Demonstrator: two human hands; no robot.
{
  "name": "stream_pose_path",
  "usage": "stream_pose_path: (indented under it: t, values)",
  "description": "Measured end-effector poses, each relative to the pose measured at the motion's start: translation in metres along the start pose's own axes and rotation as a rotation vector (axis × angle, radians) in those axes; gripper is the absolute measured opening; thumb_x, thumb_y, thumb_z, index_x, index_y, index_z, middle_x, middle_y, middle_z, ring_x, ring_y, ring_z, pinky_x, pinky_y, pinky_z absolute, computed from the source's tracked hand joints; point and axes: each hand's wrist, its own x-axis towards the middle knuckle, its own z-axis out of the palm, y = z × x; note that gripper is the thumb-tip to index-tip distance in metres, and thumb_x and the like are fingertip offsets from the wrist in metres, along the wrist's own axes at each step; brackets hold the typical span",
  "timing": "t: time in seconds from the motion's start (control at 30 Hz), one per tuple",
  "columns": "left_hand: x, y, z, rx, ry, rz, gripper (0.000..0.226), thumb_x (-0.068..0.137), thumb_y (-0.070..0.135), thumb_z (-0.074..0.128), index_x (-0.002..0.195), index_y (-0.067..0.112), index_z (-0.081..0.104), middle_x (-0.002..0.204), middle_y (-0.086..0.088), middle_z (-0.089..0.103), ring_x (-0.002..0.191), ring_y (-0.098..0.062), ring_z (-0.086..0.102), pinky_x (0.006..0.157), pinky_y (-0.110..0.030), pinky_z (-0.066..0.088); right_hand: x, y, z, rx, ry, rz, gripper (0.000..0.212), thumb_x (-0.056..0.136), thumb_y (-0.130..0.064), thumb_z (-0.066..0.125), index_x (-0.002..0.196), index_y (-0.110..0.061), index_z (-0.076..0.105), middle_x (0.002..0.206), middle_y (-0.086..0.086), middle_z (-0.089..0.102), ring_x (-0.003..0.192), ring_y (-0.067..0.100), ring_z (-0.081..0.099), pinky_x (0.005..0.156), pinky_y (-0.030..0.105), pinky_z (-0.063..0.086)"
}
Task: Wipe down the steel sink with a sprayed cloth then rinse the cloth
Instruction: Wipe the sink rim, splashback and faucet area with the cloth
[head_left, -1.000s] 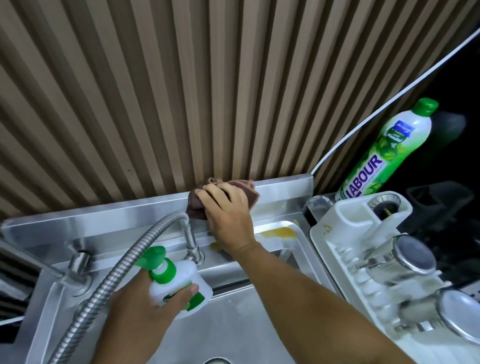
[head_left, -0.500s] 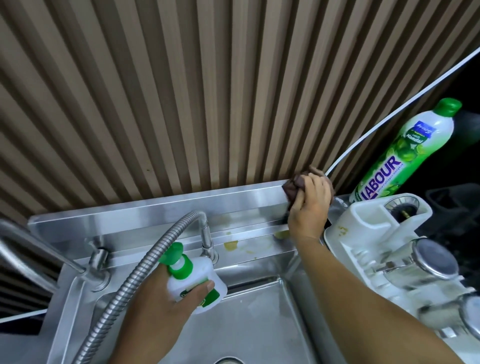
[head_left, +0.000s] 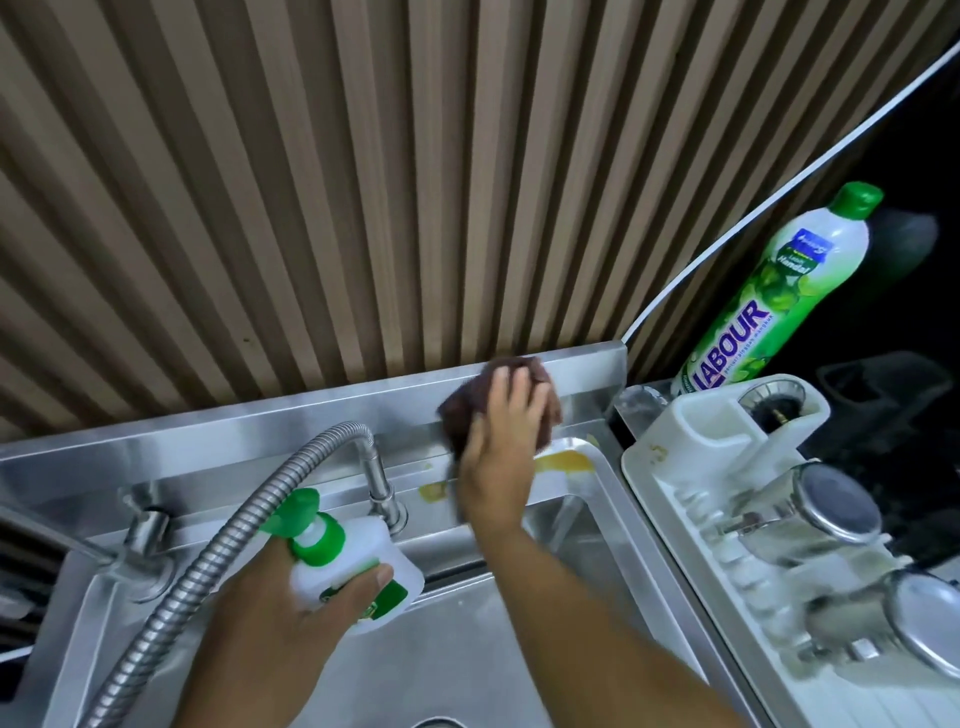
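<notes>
— While the cloth (head_left: 460, 418) lies flat under the right hand (head_left: 498, 457), pressed to the back wall of the sink (head_left: 260, 447) near its back right corner, what could go wrong?
— Two yellow stains (head_left: 563, 461) lie on the back ledge: the larger just beside the cloth, the smaller (head_left: 434, 491) by the foot of the hose (head_left: 208, 561). A wipe kept to the wall would miss both, I judge, or smear them into the basin.
— And the left hand (head_left: 291, 623)?
— Clamped round the spray bottle (head_left: 358, 566) over the basin, the two hands apart. It hangs close to the hose; a careless swing might knock it.
— Counts?
— One cloth, one spray bottle, one hose, one dish rack (head_left: 670, 467) along the sink's right edge, one detergent bottle (head_left: 769, 301) behind it, and two steel cups (head_left: 836, 504) in the rack.
</notes>
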Motion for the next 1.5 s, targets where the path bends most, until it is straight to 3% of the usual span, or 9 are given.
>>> stream_pose_path:
  t: [0.13, 0.3, 0.5, 0.67, 0.8, 1.03, 1.17, 1.33, 1.5]
  values:
    - [0.002, 0.002, 0.001, -0.038, -0.009, 0.038, 0.056, 0.065, 0.025, 0.092, 0.111, 0.027, 0.061, 0.094, 0.018, 0.062, 0.085, 0.008, 0.055, 0.073, -0.012, 0.040, 0.064, 0.025, -0.023, 0.276, 0.292, 0.469, 0.056, 0.103, -0.027, 0.031, 0.156, -0.010, 0.030, 0.166, 0.010, 0.019, 0.154, 0.036, 0.007, 0.124, 0.047, 0.011]
    - [0.004, 0.000, -0.002, -0.039, -0.005, 0.035, 0.047, 0.064, 0.030, 0.092, 0.098, 0.030, 0.059, 0.095, 0.010, 0.062, 0.086, 0.002, 0.056, 0.072, -0.017, 0.041, 0.085, 0.018, -0.031, 0.326, 0.404, 0.670, 0.051, 0.108, -0.022, 0.032, 0.158, -0.017, 0.026, 0.168, 0.002, 0.012, 0.155, 0.027, 0.005, 0.121, 0.048, 0.018]
    - [0.005, -0.001, -0.006, -0.036, -0.014, 0.008, 0.050, 0.064, 0.036, 0.090, 0.103, 0.027, 0.061, 0.096, 0.006, 0.065, 0.089, -0.003, 0.061, 0.076, -0.032, 0.048, 0.008, -0.013, -0.001, 0.170, 0.106, 0.195, 0.055, 0.101, -0.019, 0.034, 0.155, -0.014, 0.034, 0.165, 0.008, 0.022, 0.153, 0.036, 0.005, 0.123, 0.042, 0.005]
    - [0.004, 0.000, -0.008, -0.005, -0.004, 0.016, 0.052, 0.065, 0.034, 0.091, 0.107, 0.025, 0.062, 0.098, 0.004, 0.066, 0.090, -0.003, 0.060, 0.071, -0.023, 0.045, -0.025, -0.021, 0.013, -0.164, -0.218, -0.460, 0.058, 0.092, -0.018, 0.043, 0.150, -0.021, 0.041, 0.157, 0.005, 0.040, 0.148, 0.042, 0.021, 0.119, 0.052, 0.009]
    - [0.002, 0.003, -0.011, 0.009, 0.005, 0.005, 0.048, 0.065, 0.037, 0.090, 0.101, 0.025, 0.062, 0.097, 0.006, 0.065, 0.090, -0.006, 0.059, 0.076, -0.035, 0.045, -0.040, 0.007, 0.010, -0.185, -0.276, -0.683, 0.055, 0.087, -0.007, 0.066, 0.139, -0.021, 0.058, 0.148, -0.001, 0.053, 0.146, 0.035, 0.030, 0.122, 0.048, 0.017]
    - [0.002, 0.006, -0.012, 0.010, 0.000, -0.006, 0.041, 0.064, 0.038, 0.090, 0.090, 0.031, 0.059, 0.093, 0.009, 0.064, 0.087, -0.004, 0.059, 0.074, -0.034, 0.046, -0.050, 0.028, -0.014, -0.115, -0.204, -0.167, 0.061, 0.089, -0.003, 0.068, 0.143, -0.019, 0.045, 0.146, 0.010, 0.054, 0.138, 0.038, 0.045, 0.096, 0.052, 0.054]
    - [0.002, 0.005, -0.012, 0.023, -0.004, -0.019, 0.043, 0.064, 0.040, 0.089, 0.093, 0.029, 0.059, 0.095, 0.009, 0.064, 0.087, -0.005, 0.060, 0.076, -0.037, 0.051, -0.028, 0.018, -0.022, 0.132, -0.012, 0.398, 0.053, 0.105, -0.024, 0.044, 0.156, -0.022, 0.032, 0.144, 0.015, 0.055, 0.121, 0.042, 0.057, 0.093, 0.042, 0.049]
    - [0.002, 0.006, -0.014, 0.000, -0.023, -0.013, 0.043, 0.068, 0.037, 0.088, 0.101, 0.028, 0.062, 0.094, 0.008, 0.067, 0.086, -0.001, 0.060, 0.069, -0.017, 0.043, 0.026, 0.022, -0.021, 0.331, 0.227, 0.725, 0.056, 0.107, -0.025, 0.034, 0.159, -0.010, 0.020, 0.159, 0.018, 0.035, 0.141, 0.038, 0.040, 0.114, 0.039, 0.034]
    - [0.000, 0.009, -0.018, -0.024, -0.033, 0.001, 0.034, 0.070, 0.032, 0.089, 0.088, 0.030, 0.060, 0.086, 0.010, 0.066, 0.081, 0.014, 0.057, 0.062, -0.009, 0.041, 0.024, 0.017, -0.019, 0.286, 0.250, 0.733, 0.054, 0.108, -0.018, 0.035, 0.159, -0.008, 0.019, 0.164, 0.014, 0.026, 0.147, 0.037, 0.030, 0.118, 0.036, 0.023]
